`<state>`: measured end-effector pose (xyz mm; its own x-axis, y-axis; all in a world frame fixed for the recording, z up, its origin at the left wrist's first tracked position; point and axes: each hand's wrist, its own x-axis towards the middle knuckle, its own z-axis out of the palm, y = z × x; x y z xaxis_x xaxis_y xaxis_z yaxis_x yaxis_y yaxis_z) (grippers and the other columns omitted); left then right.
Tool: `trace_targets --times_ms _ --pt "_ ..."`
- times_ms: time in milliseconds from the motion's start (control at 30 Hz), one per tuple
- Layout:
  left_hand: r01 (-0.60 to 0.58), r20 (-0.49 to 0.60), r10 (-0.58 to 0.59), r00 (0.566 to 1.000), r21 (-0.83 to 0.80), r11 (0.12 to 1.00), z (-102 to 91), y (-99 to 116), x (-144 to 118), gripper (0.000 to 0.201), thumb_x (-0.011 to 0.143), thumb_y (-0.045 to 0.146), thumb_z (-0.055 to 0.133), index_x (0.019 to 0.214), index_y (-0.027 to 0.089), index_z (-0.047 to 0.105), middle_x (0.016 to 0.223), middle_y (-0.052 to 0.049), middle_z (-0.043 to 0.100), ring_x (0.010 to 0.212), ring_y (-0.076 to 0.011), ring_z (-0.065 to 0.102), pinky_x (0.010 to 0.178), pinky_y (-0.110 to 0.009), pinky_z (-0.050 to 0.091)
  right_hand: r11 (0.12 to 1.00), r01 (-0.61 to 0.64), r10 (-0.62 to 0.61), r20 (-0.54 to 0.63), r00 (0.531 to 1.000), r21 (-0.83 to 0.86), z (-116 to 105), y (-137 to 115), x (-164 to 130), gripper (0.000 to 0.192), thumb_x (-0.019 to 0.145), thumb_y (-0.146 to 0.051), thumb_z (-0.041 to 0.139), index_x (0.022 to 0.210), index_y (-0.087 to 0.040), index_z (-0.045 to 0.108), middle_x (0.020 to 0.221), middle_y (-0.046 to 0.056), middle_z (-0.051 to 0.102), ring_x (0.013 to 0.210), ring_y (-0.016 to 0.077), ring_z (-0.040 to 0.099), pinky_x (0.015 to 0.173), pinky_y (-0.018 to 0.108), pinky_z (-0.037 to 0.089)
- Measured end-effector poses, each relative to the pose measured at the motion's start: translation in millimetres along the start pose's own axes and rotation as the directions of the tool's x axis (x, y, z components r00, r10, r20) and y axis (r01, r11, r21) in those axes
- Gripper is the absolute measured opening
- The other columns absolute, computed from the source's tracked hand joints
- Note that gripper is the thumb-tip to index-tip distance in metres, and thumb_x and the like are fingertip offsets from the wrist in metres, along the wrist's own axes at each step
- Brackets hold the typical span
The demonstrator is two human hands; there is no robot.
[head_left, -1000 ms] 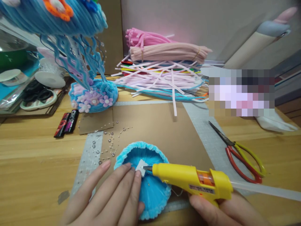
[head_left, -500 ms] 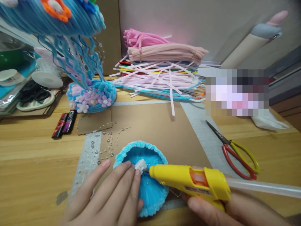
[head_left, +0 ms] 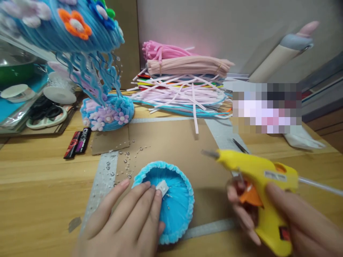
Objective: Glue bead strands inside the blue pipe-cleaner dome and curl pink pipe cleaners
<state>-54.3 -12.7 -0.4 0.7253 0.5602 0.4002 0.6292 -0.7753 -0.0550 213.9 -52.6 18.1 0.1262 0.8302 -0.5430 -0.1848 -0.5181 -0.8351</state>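
Head view shows the right hand [head_left: 281, 214] closed around the handle of a yellow glue gun [head_left: 257, 175], with one finger at the orange trigger; its grip is tight on the gun, and the metal nozzle points to the left, well apart from the work piece. From the back of the gun a clear glue stick [head_left: 321, 186] comes out toward the right edge. The left hand [head_left: 128, 221] lies flat and open, it grips nothing; its fingertips [head_left: 158, 193] press on the near side of a round blue fuzzy dome [head_left: 174, 203] and touch a small white square piece [head_left: 162, 187] that sits near the middle of the dome. The dome rests on a brown cardboard sheet [head_left: 171, 142] laid on the wooden counter [head_left: 34, 185], near the front edge. Just to the left of the dome, small clear beads on thin wire [head_left: 125, 164] are spread on the cardboard. Farther left lie two dark tubes [head_left: 77, 143] side by side. Behind them stands a blue jellyfish figure [head_left: 88, 43] with wavy strands on a blue base with small flowers [head_left: 107, 112]. At the back of the counter lies a pile of pink, white and blue pipe cleaners [head_left: 184, 78]. On the far left is a tray with black rings [head_left: 45, 114].
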Motion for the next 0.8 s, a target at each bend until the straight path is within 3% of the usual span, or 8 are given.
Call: trace_targets --times_ms 100,200,300,400,467,567,633,800 --pt "0.114 -0.024 -0.116 0.993 -0.072 0.991 3.1 4 1 0.027 0.092 0.027 0.047 0.108 0.017 0.068 0.102 -0.001 0.075 0.101 -0.0194 0.065 0.117 -0.035 0.016 0.947 -0.052 0.054 0.000 0.999 0.316 -1 2 20 0.020 0.075 -0.035 0.070 0.090 -0.022 0.067 0.086 0.004 0.067 0.066 0.0150 0.062 0.055 0.023 0.054" --pt "0.163 -0.013 -0.166 0.986 -0.125 0.979 5.9 6 2 0.029 0.094 0.028 0.044 0.108 0.021 0.068 0.104 0.000 0.075 0.105 -0.0187 0.062 0.115 -0.035 0.018 0.956 -0.099 0.071 0.111 0.991 0.275 -6 4 42 0.021 0.075 -0.031 0.071 0.090 -0.019 0.063 0.086 0.004 0.067 0.068 0.0145 0.063 0.059 0.024 0.054" --pt "0.190 -0.002 -0.192 0.981 -0.156 0.969 5.2 5 5 0.031 0.094 0.031 0.042 0.108 0.023 0.068 0.103 0.001 0.074 0.105 -0.0180 0.062 0.114 -0.034 0.020 0.988 -0.069 0.089 0.142 0.986 -0.136 -15 1 51 0.031 0.083 -0.048 0.060 0.079 -0.017 0.058 0.068 0.002 0.064 0.052 0.0151 0.061 0.046 0.024 0.046" --pt "0.196 0.029 -0.194 0.981 -0.182 0.964 1.4 2 7 0.032 0.094 0.029 0.040 0.113 0.025 0.065 0.104 0.001 0.074 0.104 -0.0178 0.063 0.111 -0.035 0.022 0.771 0.016 0.002 0.028 1.000 -0.637 -17 -10 43 0.046 0.085 -0.057 0.052 0.059 -0.018 0.051 0.049 -0.003 0.050 0.037 0.0104 0.048 0.038 0.022 0.033" --pt "0.190 0.050 -0.184 0.982 -0.190 0.963 -1.8 -1 7 0.033 0.093 0.026 0.039 0.116 0.027 0.062 0.106 0.002 0.073 0.103 -0.0179 0.063 0.110 -0.035 0.023 0.647 0.181 -0.170 0.092 0.981 -0.741 -7 -18 32 0.045 0.086 -0.052 0.053 0.055 -0.019 0.049 0.049 -0.003 0.047 0.043 0.0108 0.047 0.040 0.022 0.032" --pt "0.188 0.093 -0.175 0.980 -0.167 0.968 -5.8 -5 9 0.035 0.090 0.021 0.041 0.121 0.027 0.058 0.110 0.001 0.071 0.100 -0.0193 0.064 0.103 -0.036 0.030 0.669 0.365 -0.269 0.248 0.931 -0.648 21 -22 25 0.022 0.089 -0.039 0.051 0.090 -0.021 0.062 0.077 0.002 0.064 0.067 0.0165 0.060 0.058 0.026 0.047" --pt "0.214 0.129 -0.196 0.972 -0.147 0.966 -7.1 -7 11 0.036 0.090 0.024 0.044 0.124 0.026 0.055 0.110 0.000 0.071 0.096 -0.0217 0.065 0.095 -0.038 0.037 0.638 0.402 -0.276 0.292 0.916 -0.657 41 -21 29 0.033 0.090 -0.036 0.052 0.120 -0.023 0.056 0.100 0.006 0.066 0.082 0.0197 0.062 0.070 0.032 0.049" --pt "0.343 0.175 -0.314 0.933 -0.175 0.923 -6.9 -10 20 0.042 0.088 0.025 0.048 0.129 0.027 0.047 0.106 -0.002 0.071 0.092 -0.0242 0.064 0.083 -0.040 0.044 0.700 0.478 -0.277 0.416 0.866 -0.530 67 -11 45 0.031 0.091 -0.026 0.050 0.121 -0.025 0.058 0.109 0.006 0.066 0.101 0.0229 0.060 0.085 0.035 0.048"
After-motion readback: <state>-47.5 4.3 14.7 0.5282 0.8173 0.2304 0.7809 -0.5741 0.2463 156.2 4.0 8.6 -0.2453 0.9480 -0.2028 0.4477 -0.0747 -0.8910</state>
